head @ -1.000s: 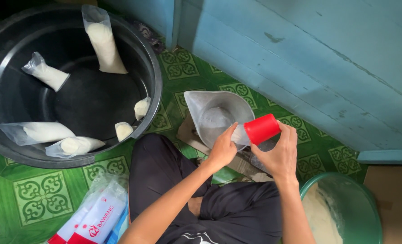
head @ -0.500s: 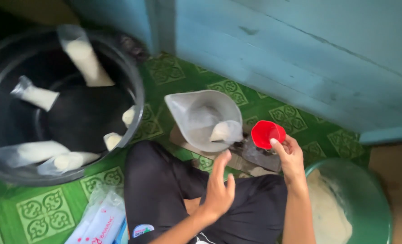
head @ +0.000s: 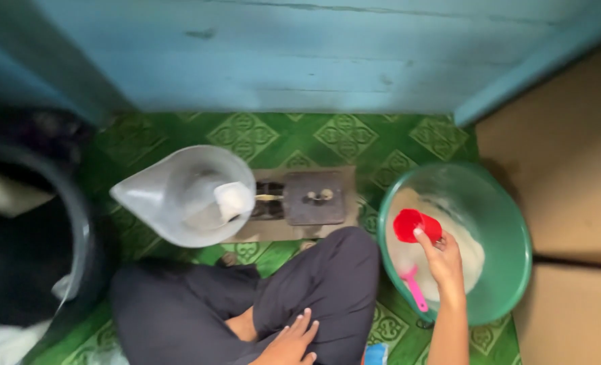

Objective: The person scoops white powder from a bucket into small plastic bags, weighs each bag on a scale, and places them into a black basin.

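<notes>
Swung from scale pan point(head: 185, 196) to green basin point(head: 516, 230) at 3 o'clock. Right hand point(head: 442, 260) pinched red cup point(head: 415, 225) by rim: light, rigid. Left hand point(head: 290, 345) lay open, empty, on knee.

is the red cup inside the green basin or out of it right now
Inside. The right hand holds the red cup within the rim of the green basin, low over the white powder, with its mouth facing the camera.

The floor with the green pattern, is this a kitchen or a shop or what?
Probably the floor of a home where someone packs a white powder by hand. The person sits cross-legged by a balance scale with a metal pan, and the right hand dips a red cup into a green basin of powder.
</notes>
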